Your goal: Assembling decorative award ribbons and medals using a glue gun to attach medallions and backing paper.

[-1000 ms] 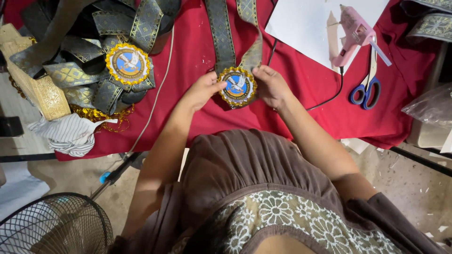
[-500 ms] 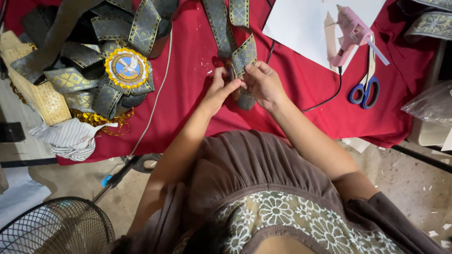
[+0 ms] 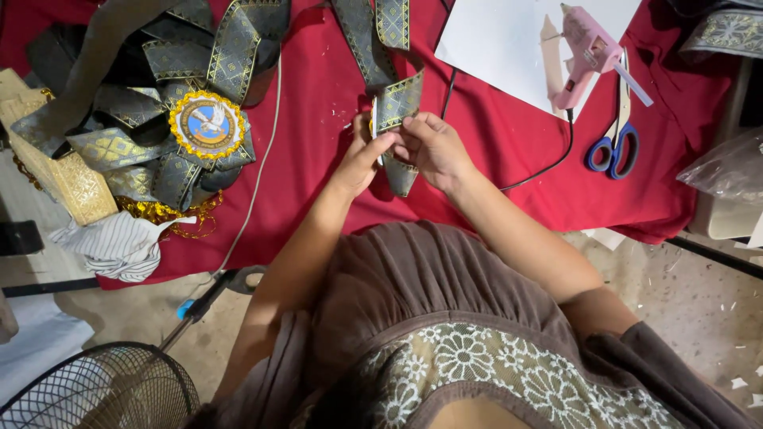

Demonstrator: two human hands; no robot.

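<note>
While a fan (image 3: 87,393) sits low at the near left over bare floor (image 3: 699,302), both hands work at the near edge of the red cloth (image 3: 318,119) that covers the tabletop. The left hand (image 3: 362,159) and right hand (image 3: 433,147) are pressed close together, fingers pinching a medal (image 3: 373,127) on its folded ribbon (image 3: 397,103); the disc stands edge-on between them, so its face cannot be seen. Half a second ago the hands sat lower with the ribbon folded over it, and a second ago the medal lay flat, face up. Open cloth lies left and right of the hands. A black cord (image 3: 548,167) curves past the right wrist to a pink glue gun (image 3: 584,56) on white paper (image 3: 501,44), blue scissors (image 3: 612,147) just beside it. Farther left, a heap of ribbons (image 3: 159,87) holds a second medal (image 3: 208,125), with gold trim (image 3: 60,179) and striped fabric (image 3: 119,242) at the cloth's left edge.
</note>
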